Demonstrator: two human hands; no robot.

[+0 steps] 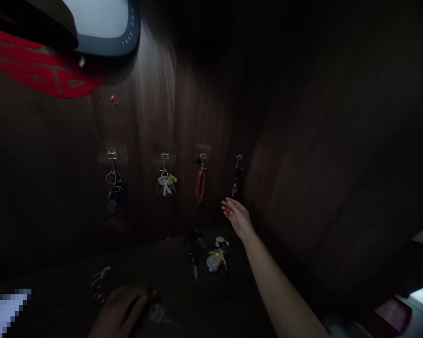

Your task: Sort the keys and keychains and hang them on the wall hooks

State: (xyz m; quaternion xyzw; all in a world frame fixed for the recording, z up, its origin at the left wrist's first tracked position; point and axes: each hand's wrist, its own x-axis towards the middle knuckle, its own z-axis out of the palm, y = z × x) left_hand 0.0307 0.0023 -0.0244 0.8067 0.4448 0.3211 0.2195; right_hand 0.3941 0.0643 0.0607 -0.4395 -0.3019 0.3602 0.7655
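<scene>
Just above your right fingers [228, 204]: hanging key [234, 189]. Right: side panel [303, 155], blocking passage. Left: open gap beneath orange strap [199, 185]. Below: yellow-ribboned keyring [214, 262]. Right of your left fingers [137, 300]: silver key [157, 315], near.

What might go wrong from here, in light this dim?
1. The right hand appears just below the slim, dark key bunch on the rightmost metal hook; an upward brush might knock it loose.
2. The left hand , close beside a silver metal key, might nudge it away.
3. The black-headed, silver-bladed key is hard to see on the dark shelf and may be overlooked.
</scene>
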